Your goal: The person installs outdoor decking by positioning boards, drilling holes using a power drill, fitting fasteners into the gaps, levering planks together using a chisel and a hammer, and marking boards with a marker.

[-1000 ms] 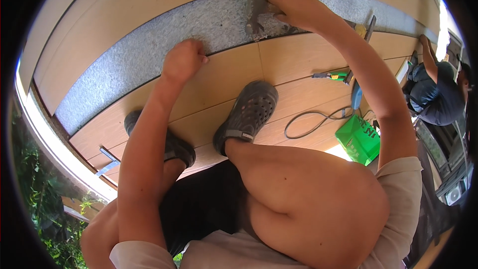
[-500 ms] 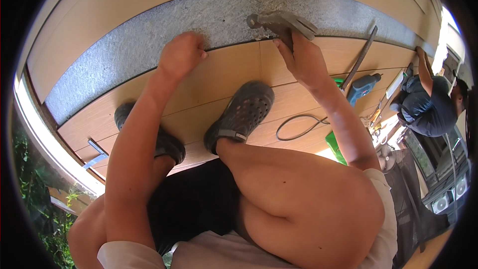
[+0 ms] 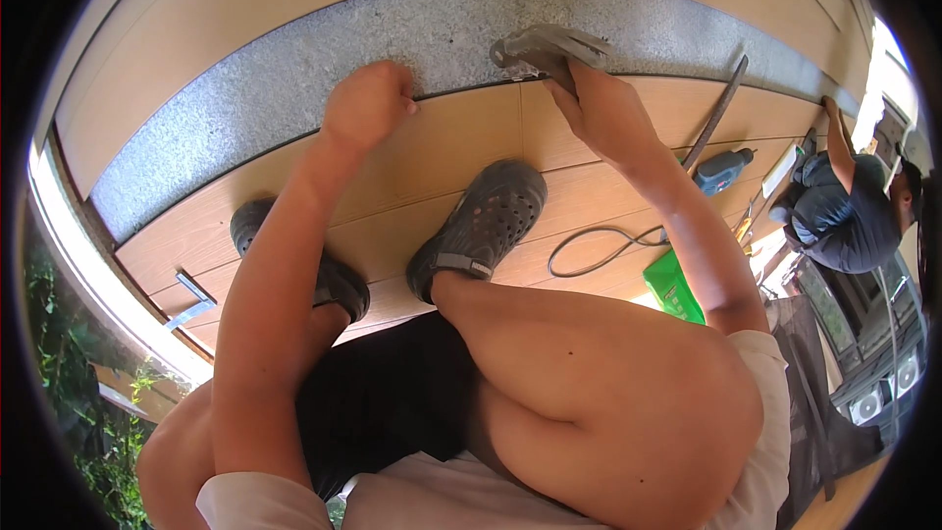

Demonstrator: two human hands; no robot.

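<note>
My right hand [image 3: 610, 118] is wrapped round the handle of a claw hammer [image 3: 551, 43]. The hammer's head hovers over the edge where the tan floor boards [image 3: 442, 159] meet a bare grey strip [image 3: 294, 64], its claw slightly blurred. My left hand [image 3: 365, 106] is curled closed at that same edge, to the left of the hammer. Whatever its fingers may pinch is hidden. Both feet, in dark clogs [image 3: 481, 221], rest on the boards between my forearms.
To the right lie a long dark metal bar [image 3: 719, 110], a blue power drill [image 3: 724, 170], a looped cable [image 3: 589, 247] and a bright green object [image 3: 673, 287]. A square [image 3: 194, 302] lies at the left. Another person [image 3: 846, 204] crouches at the far right.
The hammer's head has tilted a little in my right hand, its claw swinging up. My left hand stays closed at the board edge. The whole view has shifted slightly.
</note>
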